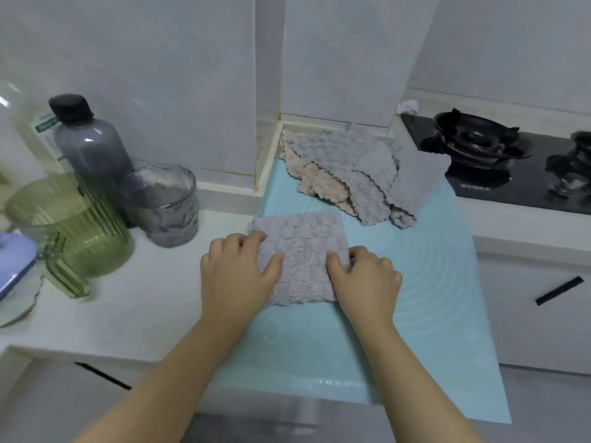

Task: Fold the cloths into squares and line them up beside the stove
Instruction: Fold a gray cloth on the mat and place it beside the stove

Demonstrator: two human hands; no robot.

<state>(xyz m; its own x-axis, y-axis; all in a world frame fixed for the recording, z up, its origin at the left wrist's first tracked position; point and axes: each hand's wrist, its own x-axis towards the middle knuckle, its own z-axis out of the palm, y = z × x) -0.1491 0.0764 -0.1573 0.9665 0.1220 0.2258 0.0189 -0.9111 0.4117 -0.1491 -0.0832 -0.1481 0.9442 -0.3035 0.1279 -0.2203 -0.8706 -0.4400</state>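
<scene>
A folded grey textured cloth [303, 247] lies as a rough square on the light blue silicone mat [431, 314]. My left hand [238, 270] grips its left edge, thumb on top. At the right edge my right hand [364, 279] pinches the same cloth. Behind, against the wall corner, lies an unfolded heap: a grey cloth [358, 164] over a beige cloth [323, 183], with another grey cloth [415, 177] draped at its right. The black gas stove [499, 155] stands at the far right, next to the heap.
To the left on the white counter stand a dark grey bottle [89, 145], a glass cup [163, 206], a green ribbed pitcher [73, 225] and a blue-lidded dish [12, 273]. The counter's front edge runs just below my forearms. Cabinet fronts with black handles sit beneath.
</scene>
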